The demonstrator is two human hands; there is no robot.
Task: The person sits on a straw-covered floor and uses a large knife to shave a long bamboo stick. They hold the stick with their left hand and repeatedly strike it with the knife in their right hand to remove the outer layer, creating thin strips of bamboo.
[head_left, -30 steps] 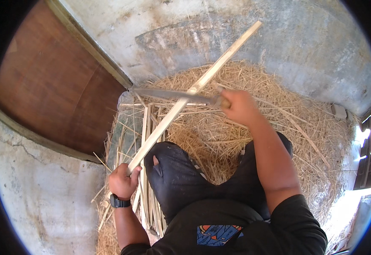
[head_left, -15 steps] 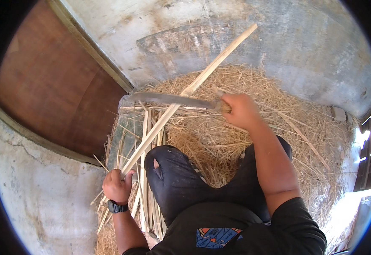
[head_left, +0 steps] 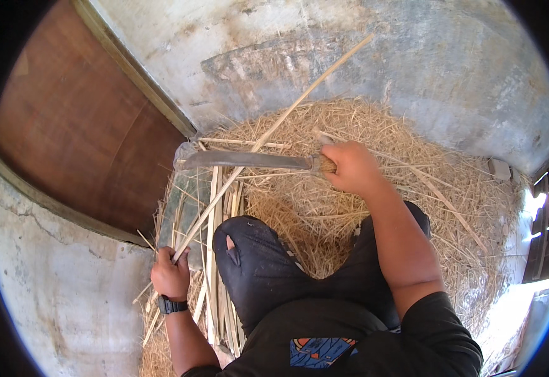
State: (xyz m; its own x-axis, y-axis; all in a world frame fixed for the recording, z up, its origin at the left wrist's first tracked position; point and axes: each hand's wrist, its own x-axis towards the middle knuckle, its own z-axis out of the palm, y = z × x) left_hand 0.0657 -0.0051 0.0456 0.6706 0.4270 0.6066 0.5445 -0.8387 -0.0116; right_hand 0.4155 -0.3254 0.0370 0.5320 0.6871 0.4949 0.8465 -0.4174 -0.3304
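The left hand (head_left: pixel 169 277) is clasping a strip (head_left: pixel 267 136) (slanting far and right), the right hand (head_left: pixel 353 167) gripping a knife (head_left: pixel 277 161).

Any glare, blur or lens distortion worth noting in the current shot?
Head view: glare burns out the area below the dark slats; head view: fisheye bows the brown panel, with black at the corners; head view: the knife reads fairly clear.

Even daylight, glare at right
White light blows out around the dark slats (head_left: pixel 544 242); the wall (head_left: pixel 450 88) bends (fisheye curve) toward black corners.
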